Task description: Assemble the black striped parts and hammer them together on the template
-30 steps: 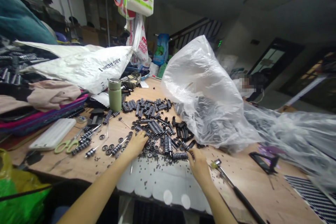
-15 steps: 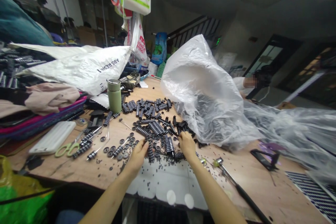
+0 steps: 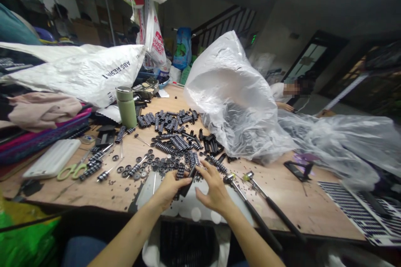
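My left hand [image 3: 169,187] is closed on a black plastic piece [image 3: 187,184], long and narrow, held tilted above the front of the table. Close to the right of it is my right hand [image 3: 214,185], thumb and fingers spread; whether a fingertip touches the piece I cannot tell. Around and beyond my hands lie many black ribbed rollers [image 3: 180,142], small black discs [image 3: 149,162] and tiny dark bits. Several more black plastic pieces [image 3: 213,145] form a pile in front of the clear plastic bag [image 3: 233,104].
Two hammers [image 3: 253,210] lie at the right. Green-handled scissors [image 3: 72,171], a white box-like object [image 3: 53,159] and a green flask [image 3: 126,108] stand or lie left. Below the table edge is an open white bag [image 3: 149,252]. Another person [image 3: 283,91] sits beyond the plastic.
Both hands have come nearer the front edge and each other. A black plastic piece is now in my left hand. My right hand has left the pile, and the view has shifted.
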The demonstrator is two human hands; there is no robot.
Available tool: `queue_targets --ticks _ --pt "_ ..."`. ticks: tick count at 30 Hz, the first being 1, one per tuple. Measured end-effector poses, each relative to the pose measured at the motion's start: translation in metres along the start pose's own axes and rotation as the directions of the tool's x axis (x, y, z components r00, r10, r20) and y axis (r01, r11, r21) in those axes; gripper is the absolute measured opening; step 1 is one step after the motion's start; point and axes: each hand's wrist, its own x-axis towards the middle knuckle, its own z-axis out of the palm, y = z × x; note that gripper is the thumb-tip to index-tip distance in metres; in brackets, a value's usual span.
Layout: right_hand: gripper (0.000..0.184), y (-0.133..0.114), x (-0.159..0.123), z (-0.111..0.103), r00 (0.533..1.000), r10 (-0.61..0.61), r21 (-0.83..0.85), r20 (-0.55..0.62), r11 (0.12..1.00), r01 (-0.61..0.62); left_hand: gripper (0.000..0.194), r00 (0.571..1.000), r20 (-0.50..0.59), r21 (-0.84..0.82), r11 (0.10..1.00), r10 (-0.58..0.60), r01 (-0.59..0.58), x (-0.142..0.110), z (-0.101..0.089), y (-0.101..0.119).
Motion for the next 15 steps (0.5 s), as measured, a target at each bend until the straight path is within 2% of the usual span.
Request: queue_targets --ticks 2,3,6,10,15 --pt "0.083 -0.008 -0.002 -0.001 0.993 0.104 0.043 0.063 0.993 -0.107 0.028 0.998 -0.045 0.079 0.996 0.039 -0.035 -0.001 0.004 -0.003" --pt "0.092 -0.011 -0.003 0.0 0.987 0.136 0.055 0.085 0.988 -0.141 0.028 0.996 -0.051 0.117 0.991 0.07 -0.064 -0.002 0.006 -0.003" --pt "0.096 -0.013 -0.009 0.005 0.972 0.21 0.094 0.108 0.971 -0.22 0.035 0.993 -0.045 0.132 0.986 0.111 -0.105 -0.004 0.012 -0.003" --pt "0.103 -0.011 -0.021 0.008 0.956 0.246 0.219 0.162 0.935 -0.278 0.043 0.999 -0.032 -0.018 1.0 0.01 -0.011 -0.007 0.012 -0.004" --pt "0.103 -0.021 -0.029 -0.001 0.962 0.235 0.359 0.136 0.894 -0.269 0.051 0.999 -0.002 -0.045 0.998 -0.035 0.035 -0.012 0.011 -0.004"
